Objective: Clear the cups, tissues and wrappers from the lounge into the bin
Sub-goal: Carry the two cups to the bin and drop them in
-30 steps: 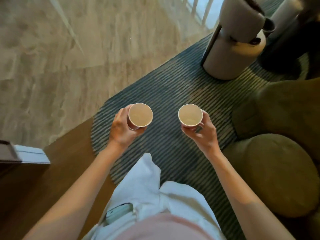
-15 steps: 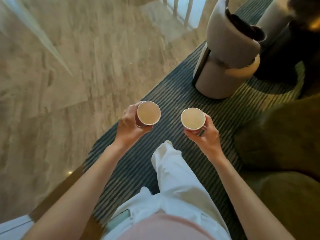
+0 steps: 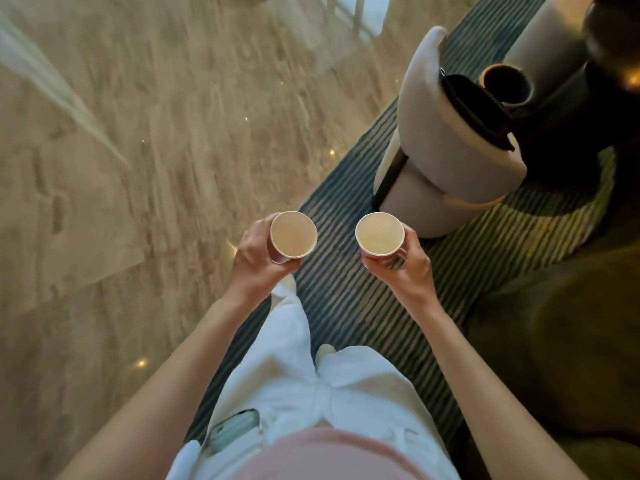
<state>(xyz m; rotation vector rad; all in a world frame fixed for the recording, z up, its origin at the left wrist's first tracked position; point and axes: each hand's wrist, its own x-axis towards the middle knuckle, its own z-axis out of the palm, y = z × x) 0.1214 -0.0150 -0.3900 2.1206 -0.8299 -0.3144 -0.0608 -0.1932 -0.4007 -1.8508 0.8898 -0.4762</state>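
since the earlier frames the striped rug (image 3: 363, 306) has been walked along, so that more of the pale stone floor (image 3: 138, 168) is seen on the left and the grey chair (image 3: 446, 150) is brought nearer, just beyond the cups. both cups are kept at chest height, upright and apart, with their open mouths turned up. the left cup (image 3: 293, 233) is held by the left hand (image 3: 258, 259), whose fingers are curled round its side from below. the right cup (image 3: 379, 233) is gripped likewise by the right hand (image 3: 403, 268), on which a ring is worn. both cups look empty, though the picture is blurred. white trousers (image 3: 311, 382) are seen below, with a phone (image 3: 235, 429) tucked at the waist. a green sofa (image 3: 561, 334) is seen at the right.
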